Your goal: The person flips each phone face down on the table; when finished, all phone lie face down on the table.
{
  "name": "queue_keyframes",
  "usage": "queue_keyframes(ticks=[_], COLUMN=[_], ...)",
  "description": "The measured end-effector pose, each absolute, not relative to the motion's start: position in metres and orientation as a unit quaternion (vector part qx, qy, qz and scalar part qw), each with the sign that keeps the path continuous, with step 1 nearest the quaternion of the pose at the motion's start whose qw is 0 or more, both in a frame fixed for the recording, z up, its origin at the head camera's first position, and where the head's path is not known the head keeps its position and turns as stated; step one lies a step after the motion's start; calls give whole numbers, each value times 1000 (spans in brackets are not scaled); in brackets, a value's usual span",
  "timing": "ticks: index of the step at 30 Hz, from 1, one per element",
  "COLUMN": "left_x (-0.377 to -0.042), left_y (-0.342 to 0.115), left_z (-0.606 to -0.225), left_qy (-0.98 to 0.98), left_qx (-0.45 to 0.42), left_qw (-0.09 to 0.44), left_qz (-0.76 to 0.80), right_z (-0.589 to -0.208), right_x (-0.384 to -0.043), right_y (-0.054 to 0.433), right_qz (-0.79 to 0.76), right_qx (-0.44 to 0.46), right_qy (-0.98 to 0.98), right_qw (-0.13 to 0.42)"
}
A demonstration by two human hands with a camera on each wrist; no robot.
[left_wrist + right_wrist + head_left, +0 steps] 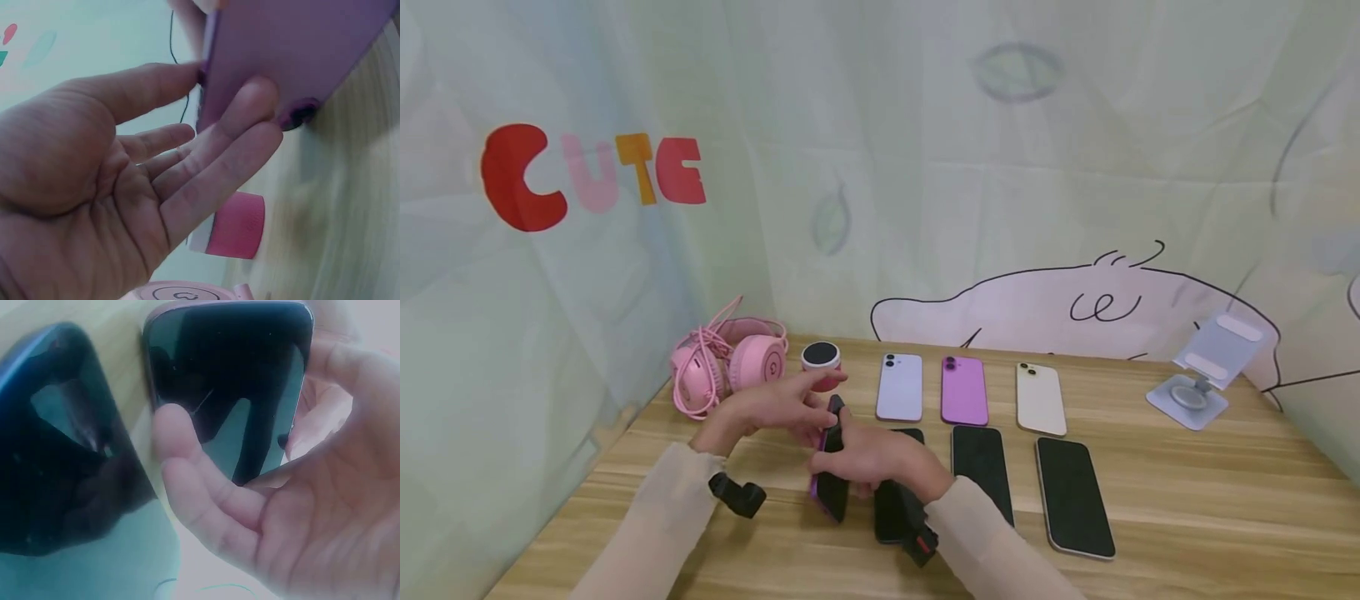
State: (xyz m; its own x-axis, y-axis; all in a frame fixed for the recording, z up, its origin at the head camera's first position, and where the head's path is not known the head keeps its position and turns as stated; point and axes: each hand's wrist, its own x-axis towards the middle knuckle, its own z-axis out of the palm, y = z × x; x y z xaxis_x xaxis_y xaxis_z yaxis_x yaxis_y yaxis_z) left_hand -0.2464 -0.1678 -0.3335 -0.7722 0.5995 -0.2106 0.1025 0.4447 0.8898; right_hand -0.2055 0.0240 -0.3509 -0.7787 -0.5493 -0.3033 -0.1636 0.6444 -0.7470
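Note:
A smartphone with a purple back (300, 44) and a dark screen (831, 492) stands tilted on its side over the left-middle of the table. My right hand (876, 454) grips it by its edges. In the right wrist view its screen faces the camera, with two fingertips overlapping the near edge. My left hand (775, 408) is at the far side of the phone. Its fingers (212, 181) stretch out almost straight, the thumb tip at the phone's edge and a fingertip against the back. Under the right wrist lies another dark-screened phone (891, 512), partly hidden.
Two more phones lie screen up, a middle one (981, 467) and a right one (1075, 497). Behind are lavender (899, 387), purple (965, 392) and cream (1041, 398) phones, backs up. Pink headphones (760, 360), a black-topped pink-and-white cylinder (822, 357) and a folding stand (1221, 346) stand farther back.

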Motion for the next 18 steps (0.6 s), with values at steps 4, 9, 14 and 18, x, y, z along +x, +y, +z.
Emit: queue_keyframes(ticks=[4, 9, 14, 18], left_x=[-248, -250, -251, -251], left_y=[-167, -167, -169, -169], left_z=[-336, -340, -339, -342], left_qy=[809, 801, 802, 822], left_qx=[205, 202, 216, 209], left_qw=[262, 278, 285, 278], left_qz=[484, 490, 478, 451], right_z=[-347, -343, -339, -337], right_x=[-206, -208, -209, -210], right_y=[25, 28, 32, 36], right_qz=[-370, -371, -385, -402], right_qx=[-220, -232, -243, -244], right_qy=[867, 860, 847, 842], right_qw=[251, 263, 275, 264])
